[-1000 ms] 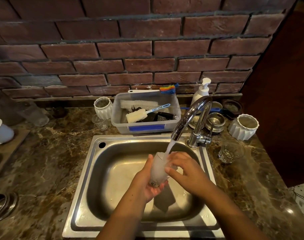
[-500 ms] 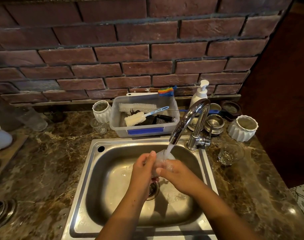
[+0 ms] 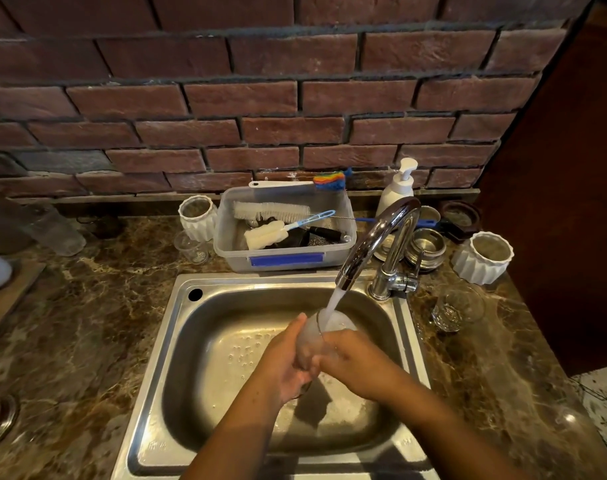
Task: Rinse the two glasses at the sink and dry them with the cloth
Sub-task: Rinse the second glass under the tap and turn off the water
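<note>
left hand [image 3: 284, 362] lower centre, wrapped round glass [image 3: 324, 327] | glass held over sink [image 3: 219, 375], mouth up under running tap [image 3: 371, 235] | right hand [image 3: 355, 358] clasps same glass from the right | second glass [image 3: 456, 310] on counter, right of tap base

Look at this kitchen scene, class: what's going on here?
A person is rinsing a glass, gripped in both the left hand and the right hand, under the running tap over the sink; water pours into its mouth. A second glass stands untouched on the counter right of the sink. Drying has not yet begun.
</note>
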Tool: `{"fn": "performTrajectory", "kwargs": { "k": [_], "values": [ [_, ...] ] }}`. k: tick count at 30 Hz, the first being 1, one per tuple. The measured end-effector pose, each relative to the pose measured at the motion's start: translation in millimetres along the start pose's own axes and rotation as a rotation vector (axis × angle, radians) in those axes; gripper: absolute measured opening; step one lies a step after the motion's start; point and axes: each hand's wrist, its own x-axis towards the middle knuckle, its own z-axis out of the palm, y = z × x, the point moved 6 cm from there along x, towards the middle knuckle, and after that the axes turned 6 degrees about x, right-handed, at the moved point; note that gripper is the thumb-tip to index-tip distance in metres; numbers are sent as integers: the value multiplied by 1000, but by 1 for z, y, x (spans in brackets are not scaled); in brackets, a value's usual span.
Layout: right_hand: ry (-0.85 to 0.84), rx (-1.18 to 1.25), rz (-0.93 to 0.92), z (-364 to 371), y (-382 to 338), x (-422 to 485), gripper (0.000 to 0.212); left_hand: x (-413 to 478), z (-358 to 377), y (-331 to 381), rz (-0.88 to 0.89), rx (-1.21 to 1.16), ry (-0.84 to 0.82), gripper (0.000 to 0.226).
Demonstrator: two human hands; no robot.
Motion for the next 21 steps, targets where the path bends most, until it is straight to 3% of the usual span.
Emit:
{"fn": "performTrajectory", "kwargs": {
  "k": [3,6,9,11,13,16,19,21],
  "values": [
    [253,202,127,9,-2,2,18,-3,6,3,189,33,23,40],
    [314,70,111,15,-18,1,19,-8,4,2,181,-14,-1,37],
    [125,-130,-6,15,-27,-2,21,-6,-6,4,17,-54,-37,43],
    [-35,-414,-109,12,-27,-1,21,-7,-8,7,-92,-46,-100,47],
    [-102,-566,-177,8,-28,0,20,-9,-4,8,-160,-9,-132,44],
    [-23,-416,-140,10,-27,-2,22,-5,-5,6,-136,43,-10,45],
    [230,15,87,14,-18,-2,17,-1,-2,8,100,20,94,32],
    [373,145,174,14,-17,-1,20,-6,3,6,193,-8,101,25]
  ]
}}
